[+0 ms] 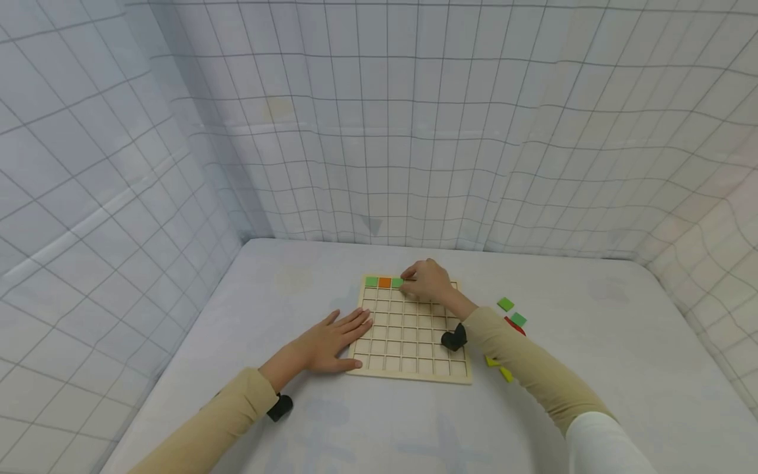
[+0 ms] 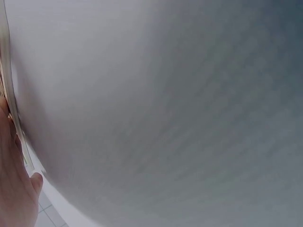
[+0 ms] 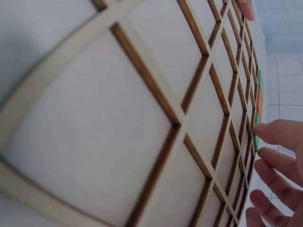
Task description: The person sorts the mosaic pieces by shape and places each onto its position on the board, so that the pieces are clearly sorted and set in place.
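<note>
A light wooden grid board (image 1: 408, 376) lies on the table. Along its far row sit a green tile (image 1: 371, 282), an orange tile (image 1: 385, 282) and another green tile (image 1: 397, 282). My right hand (image 1: 431, 282) is at this last tile, its thumb and index finger pinching about it, as the right wrist view (image 3: 279, 161) shows from the side; part of the tile is hidden by the thumb. My left hand (image 1: 331, 342) rests flat with spread fingers across the board's left edge. Only part of that hand (image 2: 16, 189) shows in the left wrist view.
Right of the board lie loose green tiles (image 1: 506, 304), a red piece (image 1: 516, 326) and yellow pieces (image 1: 506, 374), partly hidden under my right forearm. White grid-patterned curtains (image 1: 414, 164) stand behind the table and at both sides.
</note>
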`<state>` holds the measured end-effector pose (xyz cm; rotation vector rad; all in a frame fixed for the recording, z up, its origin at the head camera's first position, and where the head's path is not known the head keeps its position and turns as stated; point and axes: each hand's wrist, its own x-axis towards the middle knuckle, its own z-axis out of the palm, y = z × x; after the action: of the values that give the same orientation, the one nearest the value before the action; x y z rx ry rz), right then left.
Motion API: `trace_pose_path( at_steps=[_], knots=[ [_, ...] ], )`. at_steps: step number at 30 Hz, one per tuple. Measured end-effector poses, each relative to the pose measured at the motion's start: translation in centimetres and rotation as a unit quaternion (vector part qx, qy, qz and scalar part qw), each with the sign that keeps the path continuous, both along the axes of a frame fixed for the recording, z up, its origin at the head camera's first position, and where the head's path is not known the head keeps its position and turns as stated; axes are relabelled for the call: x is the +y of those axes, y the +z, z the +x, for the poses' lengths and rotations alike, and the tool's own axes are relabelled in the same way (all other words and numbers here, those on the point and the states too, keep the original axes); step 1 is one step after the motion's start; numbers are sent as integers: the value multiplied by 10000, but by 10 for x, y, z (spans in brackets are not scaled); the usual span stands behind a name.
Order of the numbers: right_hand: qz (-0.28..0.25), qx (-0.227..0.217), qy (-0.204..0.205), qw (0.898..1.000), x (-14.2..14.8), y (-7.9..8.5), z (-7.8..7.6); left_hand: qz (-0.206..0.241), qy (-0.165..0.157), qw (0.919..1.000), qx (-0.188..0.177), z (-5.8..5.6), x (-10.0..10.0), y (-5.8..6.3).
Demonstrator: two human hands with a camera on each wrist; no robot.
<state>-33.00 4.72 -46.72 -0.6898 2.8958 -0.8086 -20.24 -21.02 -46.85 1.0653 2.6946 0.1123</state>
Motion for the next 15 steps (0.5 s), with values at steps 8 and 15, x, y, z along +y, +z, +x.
trace_pose_path(
  at_steps=[8,15],
  knots=[
    [-83,18,19,10000,6,3,3,2,-24,10000,-31,-1,2,0],
    [-13,207,-73,9998,10,7,2,-64,-12,10000,-7,-2,0,-3]
  ],
)
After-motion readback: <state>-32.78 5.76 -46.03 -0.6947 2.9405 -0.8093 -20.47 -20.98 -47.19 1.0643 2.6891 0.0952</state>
